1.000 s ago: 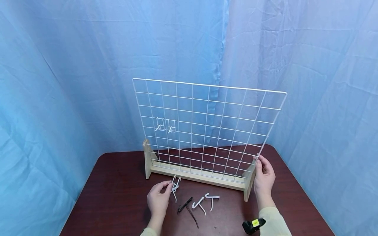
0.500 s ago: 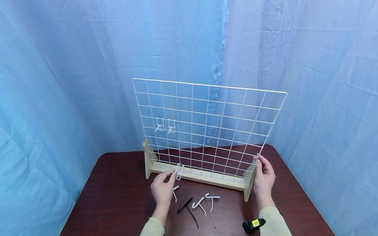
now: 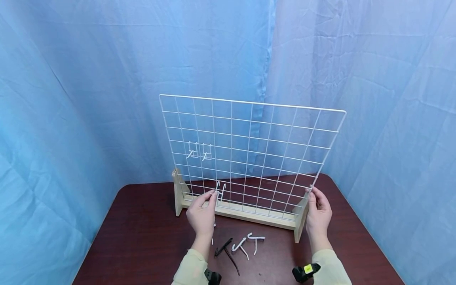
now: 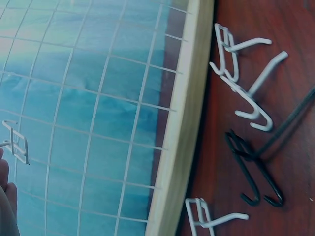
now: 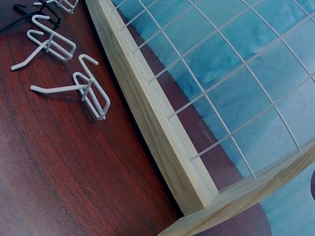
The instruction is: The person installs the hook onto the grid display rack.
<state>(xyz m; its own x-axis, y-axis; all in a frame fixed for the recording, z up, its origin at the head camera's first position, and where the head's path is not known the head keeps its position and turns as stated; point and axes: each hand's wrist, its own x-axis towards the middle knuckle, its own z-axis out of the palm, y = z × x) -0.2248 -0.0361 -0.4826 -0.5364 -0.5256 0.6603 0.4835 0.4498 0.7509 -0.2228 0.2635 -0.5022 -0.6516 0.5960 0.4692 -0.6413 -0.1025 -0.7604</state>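
Observation:
My left hand [image 3: 202, 217] pinches a white wire hook [image 3: 223, 190] between thumb and fingers, in front of the lower part of the white wire grid [image 3: 252, 103]. In the left wrist view that hook [image 4: 18, 142] shows at the left edge, its two bent prongs pointing toward the grid. At the grid's lower right edge, my right hand [image 3: 318, 215] grips the frame by the wooden end support [image 3: 301, 217]. Two white hooks, a left one [image 3: 193, 151] and a right one [image 3: 207, 152], hang side by side on the grid's left half.
On the dark red table [image 3: 142, 237] lie a black hook [image 3: 225, 248], a white hook [image 3: 240, 246] and another white hook [image 3: 255, 238]. One more white hook [image 4: 206, 219] is partly hidden behind my left hand in the head view. Blue curtains [image 3: 107, 99] surround the table.
My left hand has lifted the pinched white hook up and to the right, from above the table to the grid's lower rows. The right hand stays at the support.

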